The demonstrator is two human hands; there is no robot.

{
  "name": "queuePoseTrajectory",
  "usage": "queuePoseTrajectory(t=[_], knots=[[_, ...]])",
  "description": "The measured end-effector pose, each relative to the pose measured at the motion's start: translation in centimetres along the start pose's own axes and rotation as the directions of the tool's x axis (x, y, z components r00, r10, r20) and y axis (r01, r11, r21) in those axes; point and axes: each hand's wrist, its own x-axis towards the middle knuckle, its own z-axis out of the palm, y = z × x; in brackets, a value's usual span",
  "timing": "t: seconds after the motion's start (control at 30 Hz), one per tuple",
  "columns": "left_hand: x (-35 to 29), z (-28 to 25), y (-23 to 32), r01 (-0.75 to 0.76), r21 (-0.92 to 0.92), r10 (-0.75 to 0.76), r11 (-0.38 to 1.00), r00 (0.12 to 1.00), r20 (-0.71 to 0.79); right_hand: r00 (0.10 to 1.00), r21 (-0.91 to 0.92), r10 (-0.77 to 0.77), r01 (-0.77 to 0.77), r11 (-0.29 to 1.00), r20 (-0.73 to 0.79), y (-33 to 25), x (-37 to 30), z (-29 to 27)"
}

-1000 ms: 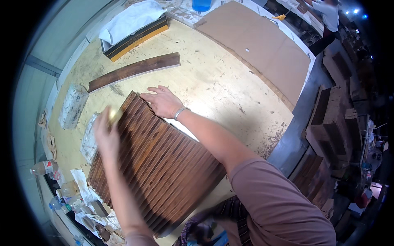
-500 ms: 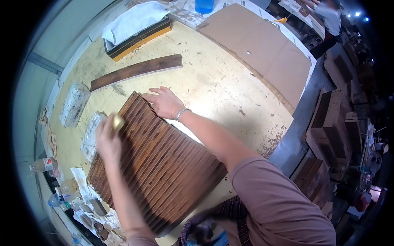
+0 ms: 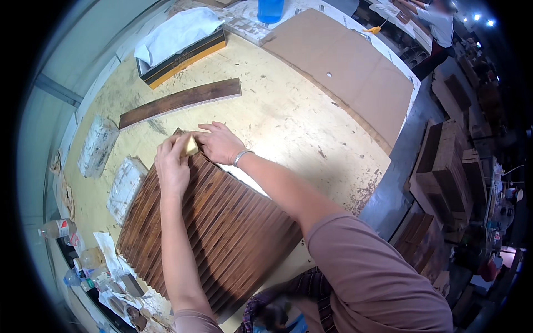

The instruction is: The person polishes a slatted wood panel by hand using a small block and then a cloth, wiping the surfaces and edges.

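A stack of dark brown wooden slats, set in ridged rows, lies slantwise on the table in front of me. My left hand is closed round a small pale yellow sponge-like block at the far corner of the slats. Right beside it, my right hand rests at the slats' far right edge with its fingers apart. Its fingertips are close to the block and partly hidden. A single brown wooden strip lies apart, beyond both hands.
Two plastic-wrapped bundles lie left of the slats. A box with white cloth stands at the far left, a cardboard sheet at the far right. Bottles crowd the left edge. Another person works in the distance.
My left hand has moved right and away from me with the yellow block, from the slats' left side to their far corner, near my right hand. The right hand has barely shifted.
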Motion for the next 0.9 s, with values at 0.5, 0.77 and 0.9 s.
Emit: queuePoseTrajectory(t=[0.5, 0.77, 0.9], knots=[[-23.3, -17.2, -16.8, 0.581, 0.195, -0.514, 0.79, 0.801, -0.307, 1.0, 0.061, 0.018, -0.016, 0.998, -0.021, -0.2, -0.3, -0.4], [2.0, -1.5, -1.9, 0.061, 0.061, -0.05, 0.996, 0.982, -0.18, 0.999, 0.064, -0.011, 0.014, 0.998, -0.048, 0.2, -0.3, -0.5], [4.3, 1.1, -2.2, 0.029, 0.121, -0.016, 0.992, 0.994, -0.112, 1.0, 0.075, -0.012, 0.012, 0.997, 0.004, -0.4, -0.2, -1.0]])
